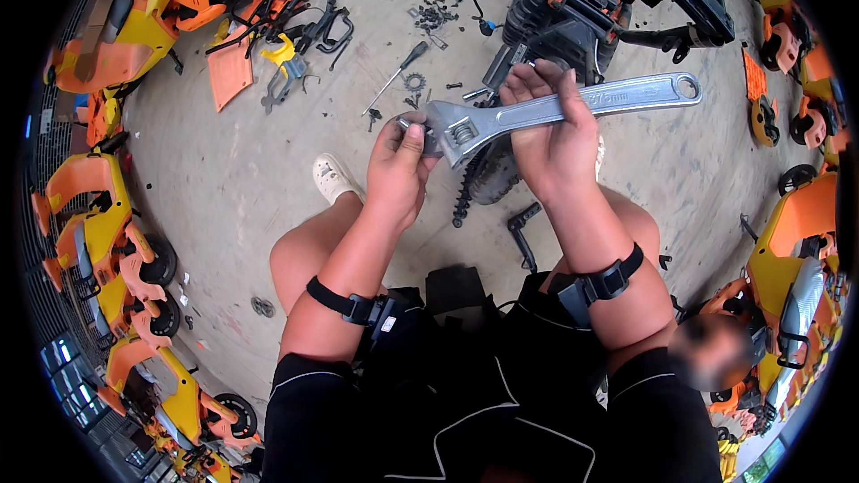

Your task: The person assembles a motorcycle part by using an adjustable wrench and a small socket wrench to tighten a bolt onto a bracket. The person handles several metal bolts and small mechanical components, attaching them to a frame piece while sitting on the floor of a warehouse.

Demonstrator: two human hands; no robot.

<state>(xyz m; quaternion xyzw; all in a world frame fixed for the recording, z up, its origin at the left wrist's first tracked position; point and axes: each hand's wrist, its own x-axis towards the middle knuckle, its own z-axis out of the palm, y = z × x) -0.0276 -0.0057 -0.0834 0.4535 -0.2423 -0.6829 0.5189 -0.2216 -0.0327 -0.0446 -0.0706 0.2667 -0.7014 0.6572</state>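
Note:
A large silver adjustable wrench (631,97) lies across my right hand (557,143), whose thumb and fingers are wrapped round its handle. The wrench is held above the floor, its jaw end toward my left. My left hand (398,165) is closed at the jaws, pinching a small dark metal part (429,139) that is mostly hidden by the fingers and the wrench head. Whether the jaws grip this part I cannot tell. Beyond my right hand is a partly stripped vehicle (573,18) with a black frame and a chunky tyre.
On the concrete floor lie a screwdriver (395,79), a toothed ring (414,82), a pile of small bolts (436,14) and a coil-spring shock absorber (463,188). Orange panels (231,77) and black brackets lie at far left. Yellow-orange scooters (98,206) line both sides.

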